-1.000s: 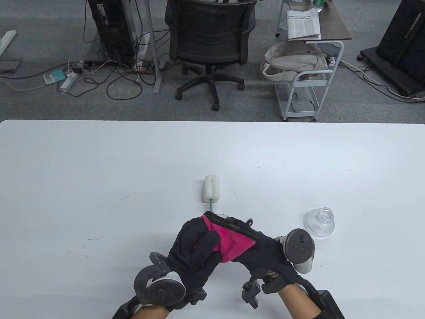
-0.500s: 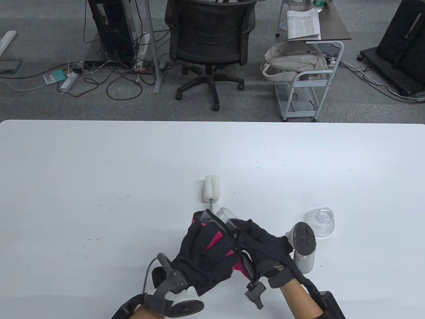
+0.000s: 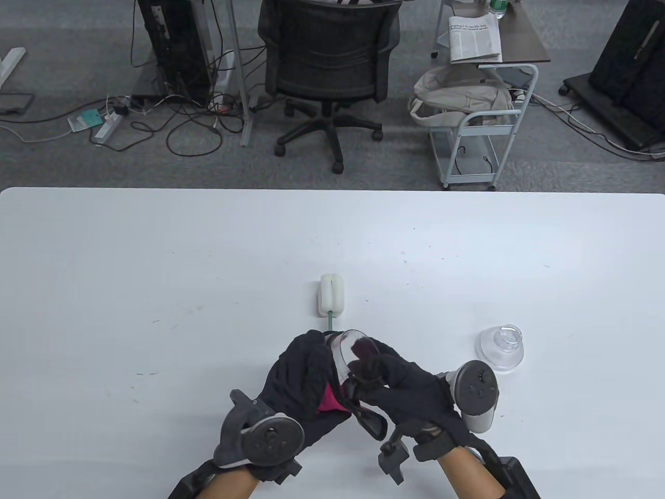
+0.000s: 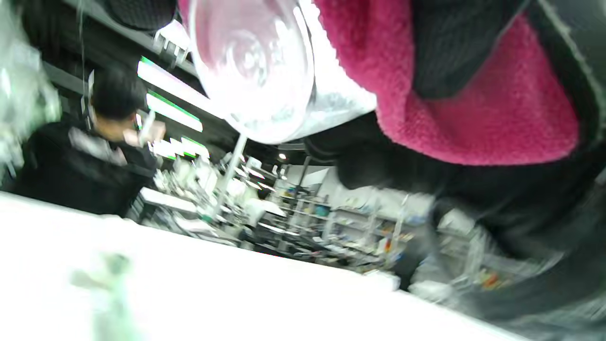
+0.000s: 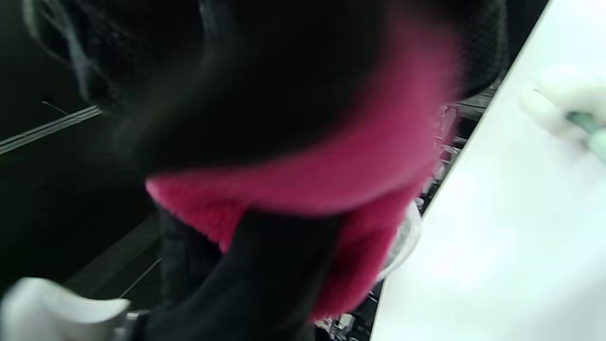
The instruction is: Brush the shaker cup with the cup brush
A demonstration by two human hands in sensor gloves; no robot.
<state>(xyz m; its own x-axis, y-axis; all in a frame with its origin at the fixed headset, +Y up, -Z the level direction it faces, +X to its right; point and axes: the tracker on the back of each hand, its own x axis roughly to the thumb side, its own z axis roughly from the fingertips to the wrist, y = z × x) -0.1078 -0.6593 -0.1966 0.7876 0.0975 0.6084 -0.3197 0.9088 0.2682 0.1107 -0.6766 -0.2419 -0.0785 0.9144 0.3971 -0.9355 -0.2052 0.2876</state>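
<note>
Gripping shaker cup (image 3: 349, 347) in left hand (image 3: 301, 387), right hand (image 3: 402, 387) pinching pink cloth (image 3: 328, 403); rotate cup slowly, keep rim supported.

Near the counter's (image 3: 156, 249) front edge, at about 6 o'clock from its middle: both hands together, left hand (image 3: 298, 387) at 9 o'clock of right hand (image 3: 410, 397). Between them, raised off the counter and tilted: shaker cup (image 3: 353, 349), cloth (image 3: 330, 401) partly in it and partly tucked under the left hand. Just beyond the hands, at 12 o'clock: cup brush (image 3: 331, 299) flat on the counter, sponge head farthest away, stem running back toward the cup. At 3 o'clock of the cup, apart from the hands: lid (image 3: 500, 347) on the counter. Past the counter's far edge, at 12 o'clock: office chair (image 3: 327, 67) on the floor; cart (image 3: 480, 125) at 1 o'clock.
</note>
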